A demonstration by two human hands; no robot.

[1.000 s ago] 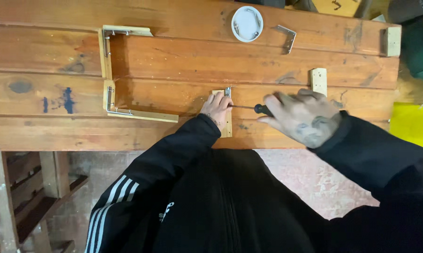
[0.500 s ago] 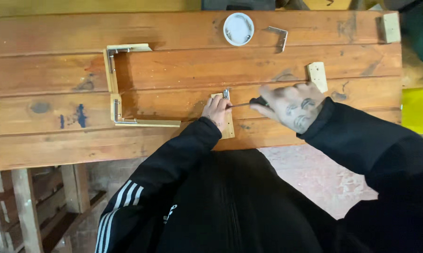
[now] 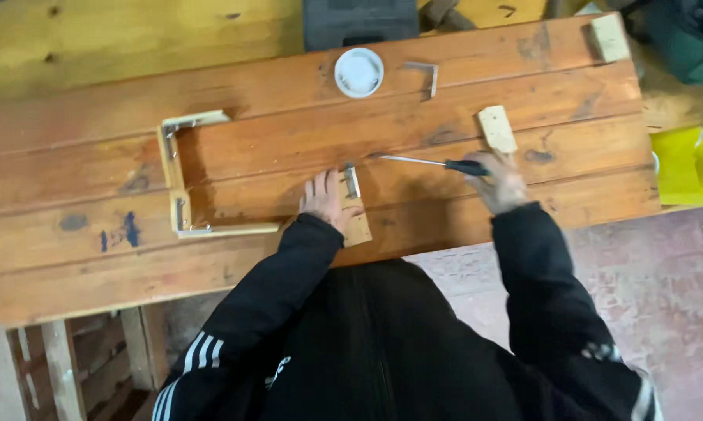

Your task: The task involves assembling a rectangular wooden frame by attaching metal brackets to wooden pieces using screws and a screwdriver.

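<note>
— On the left of the worktop (image 3: pixel 71 148), what lies there?

— Three pale wooden strips joined into an open frame (image 3: pixel 181 181), with metal corner brackets at its far and near corners. It lies flat on the reddish planks.

— And just right of it?

— The left hand (image 3: pixel 324 199) rests flat, fingers spread and pressing on a small wooden block (image 3: pixel 356 226) near the worktop's near edge. A small metal bracket (image 3: pixel 352 181) sits on the block's far end, just beside the fingertips.

— What is further right?

— A screwdriver (image 3: pixel 433 163) with a dark handle lies on the planks, its metal shaft pointing left toward the bracket. The right hand (image 3: pixel 501 185) has its fingers at the handle; whether they close round it or only touch it, I cannot tell.

— Anything beyond the hands?

— On the far side a round white lid (image 3: pixel 358 72), then a loose angle bracket (image 3: pixel 427 76). A short wooden offcut (image 3: pixel 496 129) lies just beyond the right hand, and another (image 3: pixel 609 37) at the far right corner.
</note>
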